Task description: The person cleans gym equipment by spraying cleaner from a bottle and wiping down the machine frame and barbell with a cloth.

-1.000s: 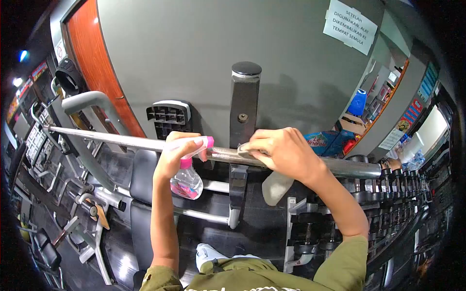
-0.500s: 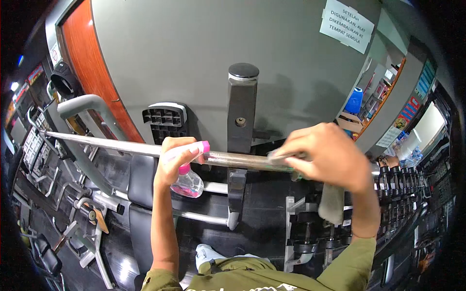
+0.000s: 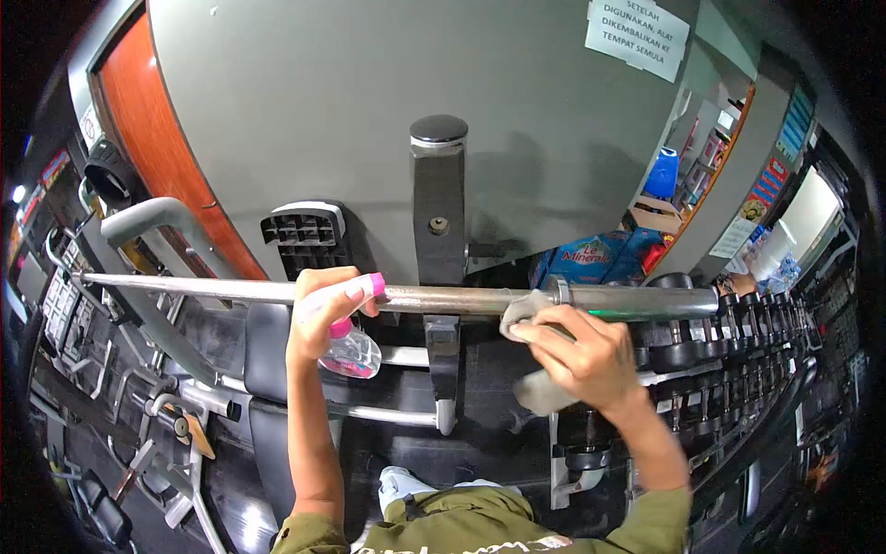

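Note:
A metal barbell (image 3: pixel 452 300) runs across the view at chest height, with its thick end sleeve to the right. My left hand (image 3: pixel 318 309) is closed around the neck of a clear spray bottle (image 3: pixel 353 355) with a pink and white top, right at the bar. Whether those fingers also touch the bar is hard to tell. My right hand (image 3: pixel 583 358) pinches a grey cloth (image 3: pixel 524 314) against the bar, just left of the sleeve's collar (image 3: pixel 559 290). Part of the cloth hangs down below that hand.
A dark upright post (image 3: pixel 439 203) stands behind the bar before a grey wall. Dumbbells on a rack (image 3: pixel 711 369) fill the right side. A padded black bench (image 3: pixel 272 443) is below left. Blue cartons (image 3: pixel 591 258) sit behind the sleeve.
My right hand has dropped from above the bar to its front and lower side, with the cloth wrapped on it near the collar. My left hand keeps the bottle. The view has shifted slightly.

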`<state>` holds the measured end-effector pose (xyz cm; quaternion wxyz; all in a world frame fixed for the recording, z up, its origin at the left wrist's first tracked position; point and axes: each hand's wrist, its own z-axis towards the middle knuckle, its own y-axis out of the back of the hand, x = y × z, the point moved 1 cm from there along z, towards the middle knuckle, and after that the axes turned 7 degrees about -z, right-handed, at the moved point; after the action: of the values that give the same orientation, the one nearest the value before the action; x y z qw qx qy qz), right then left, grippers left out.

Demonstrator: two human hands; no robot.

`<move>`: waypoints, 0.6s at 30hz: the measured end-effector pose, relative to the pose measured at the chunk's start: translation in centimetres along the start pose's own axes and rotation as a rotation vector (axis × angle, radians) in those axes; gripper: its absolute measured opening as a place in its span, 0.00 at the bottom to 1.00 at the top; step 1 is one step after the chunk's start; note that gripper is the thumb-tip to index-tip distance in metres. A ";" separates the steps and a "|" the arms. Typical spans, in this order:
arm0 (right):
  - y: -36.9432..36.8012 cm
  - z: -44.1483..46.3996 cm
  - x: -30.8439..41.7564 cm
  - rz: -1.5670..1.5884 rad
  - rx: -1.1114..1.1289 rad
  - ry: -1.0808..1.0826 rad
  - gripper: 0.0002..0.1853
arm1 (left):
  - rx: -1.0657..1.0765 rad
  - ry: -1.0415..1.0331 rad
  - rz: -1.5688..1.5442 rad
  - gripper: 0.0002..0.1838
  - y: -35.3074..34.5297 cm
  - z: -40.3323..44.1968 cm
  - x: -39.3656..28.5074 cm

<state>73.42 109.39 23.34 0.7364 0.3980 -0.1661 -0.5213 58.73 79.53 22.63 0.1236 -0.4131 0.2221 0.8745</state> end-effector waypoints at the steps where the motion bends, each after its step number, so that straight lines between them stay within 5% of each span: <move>1: -1.0 -0.8 0.8 0.185 -0.153 -0.114 0.13 | -0.019 -0.011 -0.029 0.25 -0.1 0.0 0.2; 4: -7.7 -3.7 5.1 0.610 -0.329 -0.577 0.10 | -0.024 -0.010 -0.038 0.25 0.2 -0.1 0.3; 7: -12.0 -3.0 8.0 1.432 -0.446 -1.425 0.16 | -0.006 0.044 0.003 0.30 0.0 -0.1 -0.3; 14: -13.4 -0.2 7.6 2.137 -0.449 -1.130 0.10 | -0.018 0.052 -0.102 0.25 0.1 -0.2 0.0; 18: -12.4 -1.9 6.8 2.332 -0.649 -1.213 0.10 | -0.066 0.074 -0.070 0.30 0.0 0.0 -0.1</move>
<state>69.49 102.32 11.60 0.6175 -0.4543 -0.5707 0.2940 58.79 79.54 22.71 0.1320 -0.4563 0.1829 0.8607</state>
